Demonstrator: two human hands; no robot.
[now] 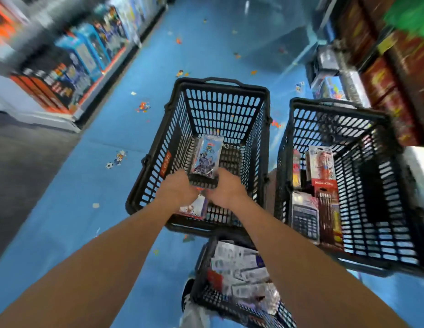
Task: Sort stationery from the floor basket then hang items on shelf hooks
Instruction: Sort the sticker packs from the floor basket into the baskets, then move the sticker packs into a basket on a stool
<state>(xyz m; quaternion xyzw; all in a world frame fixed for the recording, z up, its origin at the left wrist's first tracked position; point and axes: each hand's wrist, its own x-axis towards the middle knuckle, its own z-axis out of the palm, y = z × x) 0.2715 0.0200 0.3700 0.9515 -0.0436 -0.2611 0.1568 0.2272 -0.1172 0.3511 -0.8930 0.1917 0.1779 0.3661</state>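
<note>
We are sorting: our left hand (176, 189) and right hand (227, 189) each pinch the blue pack (207, 155) above the middle basket (220, 110), and next we probably pick its pile.

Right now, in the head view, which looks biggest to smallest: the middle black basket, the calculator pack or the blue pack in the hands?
1. middle black basket, far the largest.
2. calculator pack and blue pack look about alike; the blue pack seems held nearer the camera, so I won't rank them.
</note>
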